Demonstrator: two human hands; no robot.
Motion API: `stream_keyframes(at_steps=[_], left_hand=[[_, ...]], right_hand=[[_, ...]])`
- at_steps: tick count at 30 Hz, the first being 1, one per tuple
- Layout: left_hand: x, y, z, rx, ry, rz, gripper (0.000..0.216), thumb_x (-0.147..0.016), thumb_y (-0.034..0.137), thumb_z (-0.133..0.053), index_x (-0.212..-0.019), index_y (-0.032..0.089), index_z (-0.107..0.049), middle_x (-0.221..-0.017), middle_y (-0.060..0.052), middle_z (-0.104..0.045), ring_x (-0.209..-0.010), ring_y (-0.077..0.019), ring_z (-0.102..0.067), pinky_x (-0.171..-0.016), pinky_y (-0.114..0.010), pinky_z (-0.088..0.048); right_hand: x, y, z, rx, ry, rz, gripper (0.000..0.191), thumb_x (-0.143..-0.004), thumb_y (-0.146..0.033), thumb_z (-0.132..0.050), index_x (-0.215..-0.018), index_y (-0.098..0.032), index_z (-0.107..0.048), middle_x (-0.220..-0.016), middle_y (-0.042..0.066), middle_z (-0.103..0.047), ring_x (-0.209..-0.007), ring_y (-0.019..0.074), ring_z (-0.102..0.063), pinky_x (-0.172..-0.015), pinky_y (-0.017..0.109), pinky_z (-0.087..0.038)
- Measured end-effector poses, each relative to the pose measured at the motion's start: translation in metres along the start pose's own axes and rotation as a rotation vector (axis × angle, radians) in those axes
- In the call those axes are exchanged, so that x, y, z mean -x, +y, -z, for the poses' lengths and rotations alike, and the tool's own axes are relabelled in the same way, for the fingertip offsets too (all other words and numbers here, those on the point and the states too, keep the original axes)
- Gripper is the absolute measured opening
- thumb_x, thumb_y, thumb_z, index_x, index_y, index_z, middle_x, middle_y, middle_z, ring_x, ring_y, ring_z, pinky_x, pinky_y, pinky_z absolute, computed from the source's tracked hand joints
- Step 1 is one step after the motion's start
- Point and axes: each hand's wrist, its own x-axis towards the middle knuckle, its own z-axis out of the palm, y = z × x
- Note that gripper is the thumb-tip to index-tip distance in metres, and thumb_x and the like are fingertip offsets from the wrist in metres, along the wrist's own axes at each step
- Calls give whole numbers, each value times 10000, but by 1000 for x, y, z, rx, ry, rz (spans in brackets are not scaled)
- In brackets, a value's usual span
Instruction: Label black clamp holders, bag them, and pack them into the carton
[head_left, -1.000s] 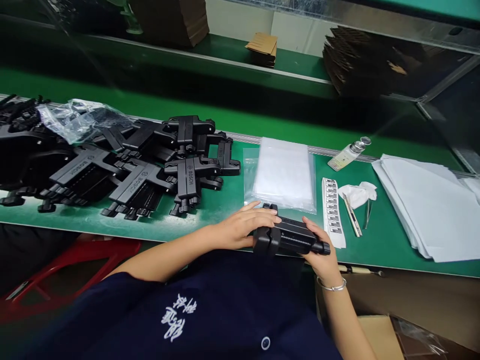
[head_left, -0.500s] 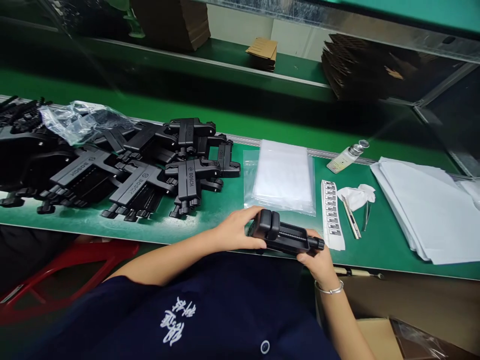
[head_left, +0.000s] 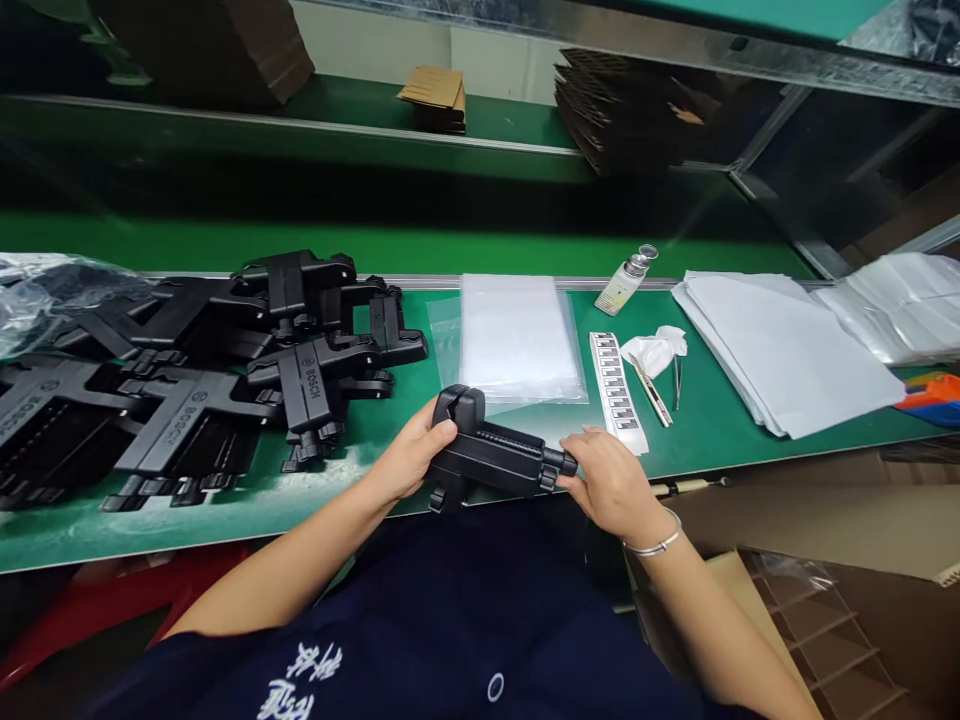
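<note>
My left hand (head_left: pixel 407 456) is closed around the wide end of a black plastic clamp mount (head_left: pixel 491 462), thumb on top. At the other end, the fingers of my right hand (head_left: pixel 613 482) pinch its knob (head_left: pixel 562 462). The mount is held above the front edge of the bench, its long slotted side facing up and away. Several similar black mounts marked BOSCH (head_left: pixel 174 425) lie heaped on the left of the bench. Just beyond my hands lies a stack of clear plastic bags (head_left: pixel 517 335).
Right of the bags are a label strip (head_left: pixel 616 390), a cutter knife (head_left: pixel 651 390), tweezers (head_left: pixel 678 382), crumpled white tissue (head_left: pixel 654 350) and a small bottle (head_left: pixel 627 280). White sheets (head_left: pixel 787 350) lie farther right. A cardboard box (head_left: pixel 825 600) with dividers stands below the bench.
The mount has been tilted, showing more of its side. My right hand has shifted from gripping its end to fingers on the knob. The camera view has turned right.
</note>
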Motion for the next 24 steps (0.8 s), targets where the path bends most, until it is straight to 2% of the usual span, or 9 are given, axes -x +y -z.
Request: stream_keyframes(at_steps=[3,5,10,13,15,17,19,21,24], left_hand=[[2,3,4,-189,18,-109,681,-689,676,-679,-1129,161,-607,-965,-80,-629,-847,-213,-592,-632,-253,-465],[5,6,8,-370,17,-208,700,-676,714,-660,-1110,168,-604,-958,-75,-621,-865,-229,-587,-683,-287,-477],[12,19,18,-763,-62,-436,677,-716,713,-628,-1139,189,-559,-1012,-77,-642,-874,-234,-628,-753,-333,-509],[12,24,24,-833,-248,-656,630,-689,621,-724,-1137,208,-564,-1011,-88,-678,-887,-238,-667,-763,-347,-540],[12,27,26,-844,-399,-782,552,-661,514,-796,-1094,227,-609,-1017,-100,-704,-937,-255,-679,-818,-385,-550],[12,30,28,-866,-505,-841,416,-678,401,-809,-1038,253,-663,-1038,-106,-719,-992,-269,-677,-889,-420,-533],[13,31,27,-865,-551,-825,335,-692,330,-800,-1003,270,-694,-1051,-103,-723,-1018,-274,-672,-925,-423,-515],[13,29,25,-822,-488,-764,391,-643,354,-832,-998,265,-695,-1024,-99,-723,-987,-277,-676,-901,-405,-519],[10,18,17,-746,-132,-580,545,-629,513,-809,-1068,237,-643,-1003,-87,-692,-925,-264,-659,-841,-379,-515]], right_hand=[[-2,3,1,-20,-71,-21,311,-1006,-385,-322,-1085,-159,-520,-764,77,-577,-700,228,-533,-692,378,-469],[-1,5,0,-118,-136,-77,329,-1008,-405,-306,-1030,-159,-524,-763,79,-577,-690,219,-515,-648,354,-443],[8,8,-7,-496,-279,-271,419,-994,-520,-289,-966,-174,-524,-827,76,-601,-727,201,-524,-702,356,-432],[13,9,-16,-943,-372,-512,468,-940,-623,-355,-844,-191,-509,-660,-5,-497,-582,145,-441,-566,286,-385],[17,9,-23,-1323,-447,-677,487,-893,-662,-420,-737,-204,-467,-546,-68,-362,-457,94,-302,-471,249,-326],[20,8,-29,-1600,-517,-785,496,-857,-670,-480,-665,-215,-435,-481,-113,-259,-395,63,-192,-460,255,-356],[22,7,-33,-1706,-544,-849,496,-839,-660,-520,-631,-219,-432,-444,-132,-228,-365,53,-179,-537,294,-445],[21,5,-34,-1699,-482,-895,516,-843,-682,-493,-622,-220,-437,-436,-130,-246,-355,58,-220,-626,331,-498],[16,2,-34,-1464,-251,-906,527,-854,-703,-454,-727,-197,-528,-544,-62,-457,-441,90,-409,-677,338,-517]])
